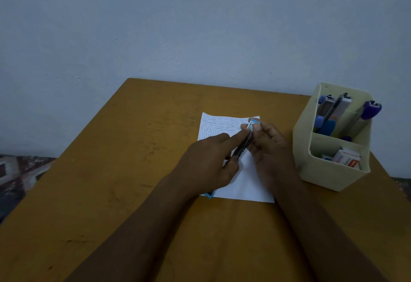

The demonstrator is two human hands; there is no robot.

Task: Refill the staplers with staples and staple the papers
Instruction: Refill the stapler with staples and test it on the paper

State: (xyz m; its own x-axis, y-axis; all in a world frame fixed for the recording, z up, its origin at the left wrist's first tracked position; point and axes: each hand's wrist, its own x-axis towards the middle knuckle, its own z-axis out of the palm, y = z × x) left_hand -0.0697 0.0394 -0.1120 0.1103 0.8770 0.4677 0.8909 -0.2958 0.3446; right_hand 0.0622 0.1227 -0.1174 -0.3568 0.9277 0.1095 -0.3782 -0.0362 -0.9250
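Over papers (244, 184): stapler (243, 142), prob. light, rigid, slick metal rail, is being held, left hand (206, 161) gripping rear w/ forefinger pressing front, right hand (269, 146) pinching nose; prob. best gripped by sides.

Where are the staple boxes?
Head view, right side of the table: the staple boxes lie in the organizer's near compartment, in front of the staplers standing in its far one.
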